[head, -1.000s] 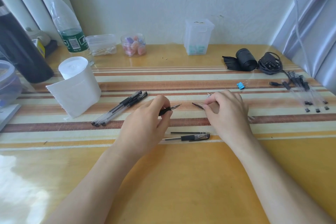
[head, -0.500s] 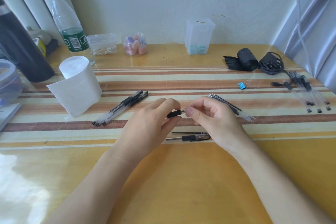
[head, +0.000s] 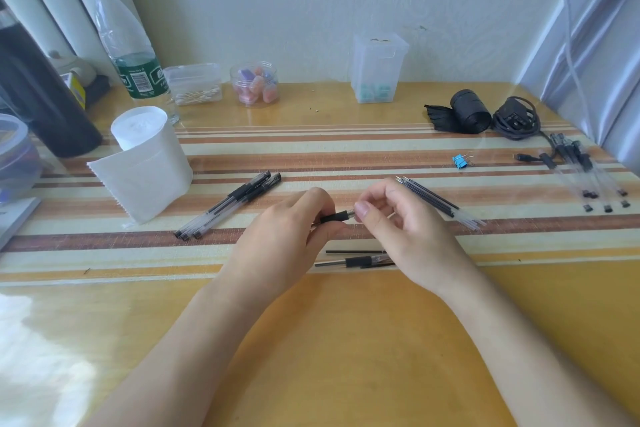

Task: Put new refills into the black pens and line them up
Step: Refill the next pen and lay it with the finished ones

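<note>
My left hand (head: pixel 291 236) grips a black pen (head: pixel 337 217) by its barrel, grip section pointing right. My right hand (head: pixel 398 218) pinches the pen's metal tip between thumb and fingers. Just below the hands a loose refill (head: pixel 353 251) and another black pen (head: pixel 353 262) lie on the table. Three capped black pens (head: pixel 228 206) lie side by side to the left. A bundle of new refills (head: pixel 440 203) lies to the right, partly behind my right hand. Several more pens (head: pixel 585 173) lie at the far right.
A white tissue roll (head: pixel 145 159) stands at the left, with a water bottle (head: pixel 133 55), small clear containers (head: pixel 254 83) and a clear box (head: pixel 377 69) along the wall. A black roll (head: pixel 469 111), a coiled cable (head: pixel 516 118) and a blue clip (head: pixel 460 161) lie at the right.
My right hand left the refill bundle, came left to the pen in my left hand and now pinches its tip. The left hand has hardly moved.
</note>
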